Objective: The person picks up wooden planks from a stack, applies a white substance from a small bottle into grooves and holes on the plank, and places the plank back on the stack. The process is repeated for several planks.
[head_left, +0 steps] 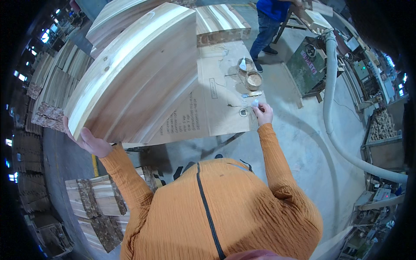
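Observation:
My left hand [94, 144] is wrapped round the near left corner of a large wooden panel [151, 65] with a pale edge. The panel stands tilted on a cardboard-covered table [225, 117]. Over the table's right edge, my right hand [263, 114] pinches a small whitish piece [255, 103] between thumb and fingers; its kind is too small to tell. Just beyond it lies a flat tool with a pale handle [252, 94], perhaps a putty knife. Farther off are a round bowl of brownish filler [253, 81] and a second bowl [241, 69] with a white scraper [243, 64] in it.
More wooden panels [222, 21] lie at the table's far end. Stacks of boards [56, 97] stand at left, others [97, 197] low by my left arm. A person in blue [269, 21] works beyond the table. At right are a green machine [305, 65] and a hose [330, 95].

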Motion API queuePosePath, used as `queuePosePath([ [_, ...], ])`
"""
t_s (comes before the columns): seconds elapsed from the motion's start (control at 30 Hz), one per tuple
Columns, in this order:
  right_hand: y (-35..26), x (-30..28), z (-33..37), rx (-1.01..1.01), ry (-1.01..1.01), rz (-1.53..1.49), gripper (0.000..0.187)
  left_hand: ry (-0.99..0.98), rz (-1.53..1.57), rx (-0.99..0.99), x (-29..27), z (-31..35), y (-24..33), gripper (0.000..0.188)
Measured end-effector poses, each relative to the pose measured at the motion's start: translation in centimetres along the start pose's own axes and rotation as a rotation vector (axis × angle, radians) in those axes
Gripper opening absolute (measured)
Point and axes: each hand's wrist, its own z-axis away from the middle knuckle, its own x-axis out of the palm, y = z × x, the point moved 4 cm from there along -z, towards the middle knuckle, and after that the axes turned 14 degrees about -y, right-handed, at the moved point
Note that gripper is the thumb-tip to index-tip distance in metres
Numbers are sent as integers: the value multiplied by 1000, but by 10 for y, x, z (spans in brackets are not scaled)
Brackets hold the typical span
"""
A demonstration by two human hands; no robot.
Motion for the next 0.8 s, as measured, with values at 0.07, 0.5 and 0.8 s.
queuePosePath([
  [0.07, -5, 3, 5, -8, 26, 114, 26, -29, -12, 27, 1, 3, 4, 62],
  [0.5, -77, 51, 71, 36, -116, -641, 31, -457, 232, -282, -37, 57, -67, 114],
  [0.8, -188, 212, 63, 446, -453, -1407, 74, -434, 328, 58, 10, 92, 3, 103],
])
